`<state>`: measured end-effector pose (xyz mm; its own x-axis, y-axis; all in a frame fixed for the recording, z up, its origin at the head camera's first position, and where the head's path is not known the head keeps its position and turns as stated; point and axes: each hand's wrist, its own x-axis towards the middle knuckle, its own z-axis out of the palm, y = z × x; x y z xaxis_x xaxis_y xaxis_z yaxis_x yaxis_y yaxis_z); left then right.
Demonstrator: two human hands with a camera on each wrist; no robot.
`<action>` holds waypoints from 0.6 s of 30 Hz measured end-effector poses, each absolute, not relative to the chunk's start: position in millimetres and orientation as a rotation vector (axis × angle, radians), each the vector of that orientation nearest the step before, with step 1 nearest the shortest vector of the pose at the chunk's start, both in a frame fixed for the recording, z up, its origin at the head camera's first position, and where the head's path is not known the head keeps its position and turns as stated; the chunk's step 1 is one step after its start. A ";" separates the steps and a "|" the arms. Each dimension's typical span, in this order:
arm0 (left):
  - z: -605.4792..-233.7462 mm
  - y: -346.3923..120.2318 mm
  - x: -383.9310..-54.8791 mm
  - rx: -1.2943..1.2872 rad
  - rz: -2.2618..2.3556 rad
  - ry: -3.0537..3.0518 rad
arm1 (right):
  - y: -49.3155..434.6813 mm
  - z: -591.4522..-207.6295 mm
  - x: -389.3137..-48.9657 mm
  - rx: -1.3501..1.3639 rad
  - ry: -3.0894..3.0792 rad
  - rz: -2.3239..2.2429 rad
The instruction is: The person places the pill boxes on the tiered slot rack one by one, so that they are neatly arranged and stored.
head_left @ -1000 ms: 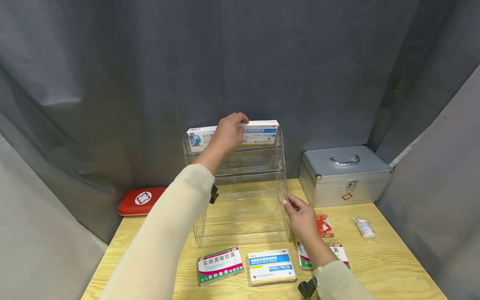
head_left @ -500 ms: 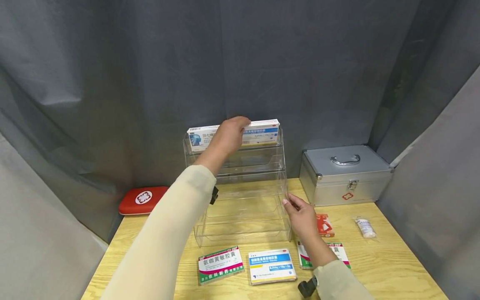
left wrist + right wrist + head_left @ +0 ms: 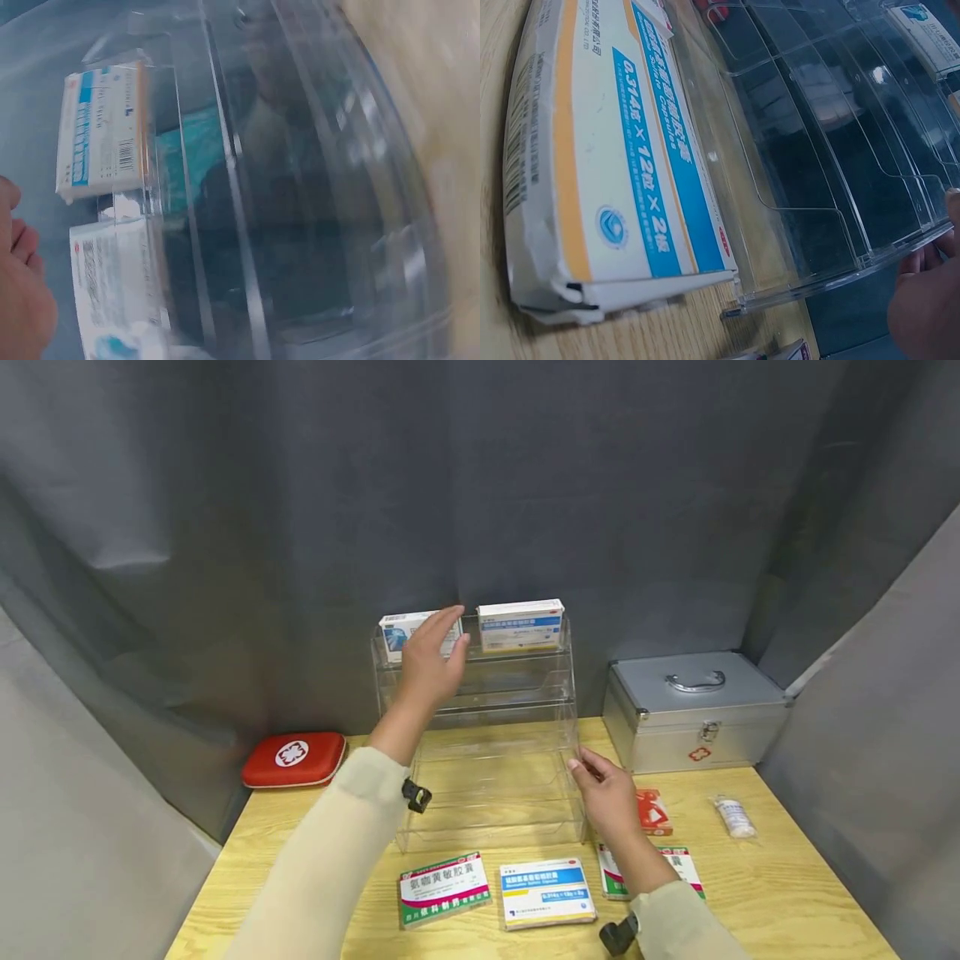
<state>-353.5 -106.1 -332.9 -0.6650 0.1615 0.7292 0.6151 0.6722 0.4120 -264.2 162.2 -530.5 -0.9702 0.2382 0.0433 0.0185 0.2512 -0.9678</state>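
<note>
Head | wood-grain table (image 3: 772, 893) | grey curtain (image 3: 600, 485) behind | left hand (image 3: 431, 664) uncurled | right hand (image 3: 609, 797) grips clear rack (image 3: 498, 704)

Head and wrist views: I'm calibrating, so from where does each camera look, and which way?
Head: on the head, facing forward and down at the clear plastic tiered rack; left hand, right hand and cream sleeves show.
Left wrist: on that wrist, facing the rack's tiers; left hand partly visible.
Right wrist: on that wrist, facing the rack past a flat white-blue cardboard box; right hand partly visible.
Head and right wrist share that box.
</note>
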 end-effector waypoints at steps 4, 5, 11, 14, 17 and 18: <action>-358.8 -135.0 -331.2 -0.374 -1.112 -2.051 | 160.6 -530.1 -264.3 -0.253 -2.355 1.777; -365.5 -144.4 -326.1 -0.322 -1.158 -2.018 | 159.9 -530.2 -265.0 -0.249 -2.356 1.774; -410.2 -200.0 -302.6 -0.147 -1.321 -1.994 | 160.6 -531.7 -267.3 -0.224 -2.373 1.779; -434.9 -218.5 -296.7 -0.152 -1.371 -2.099 | 163.2 -532.1 -267.8 -0.237 -2.376 1.779; -460.2 -229.1 -291.0 -0.168 -1.449 -2.172 | 163.2 -531.5 -267.8 -0.239 -2.388 1.779; -468.7 -231.3 -288.8 -0.161 -1.481 -2.186 | 162.5 -531.4 -268.0 -0.234 -2.393 1.779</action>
